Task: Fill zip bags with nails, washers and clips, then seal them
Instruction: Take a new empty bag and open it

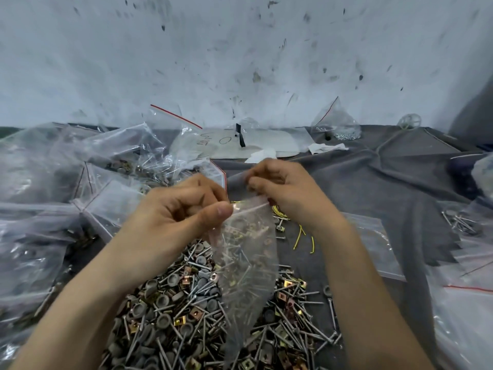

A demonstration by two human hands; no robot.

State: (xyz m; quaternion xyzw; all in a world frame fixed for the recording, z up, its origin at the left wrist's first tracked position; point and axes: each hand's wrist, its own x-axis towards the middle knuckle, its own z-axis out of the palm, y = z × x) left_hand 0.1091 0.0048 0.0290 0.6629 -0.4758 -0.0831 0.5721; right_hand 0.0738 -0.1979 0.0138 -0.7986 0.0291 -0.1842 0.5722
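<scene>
A clear zip bag (248, 263) hangs in the middle of the view, holding nails, washers and brass clips. My left hand (184, 206) pinches its top edge on the left between thumb and curled fingers. My right hand (282, 185) pinches the top edge on the right. The bag hangs over a loose heap of nails, grey washers and brass clips (181, 313) on the grey cloth (373, 182). The bag's red zip line is mostly hidden by my fingers.
Several filled zip bags (53, 182) are piled at the left. Flat empty zip bags (378, 244) lie at the right. Yellow wire pieces (304, 236) lie behind the held bag. A small bag of parts (338, 126) and white paper (266, 142) sit by the stained wall.
</scene>
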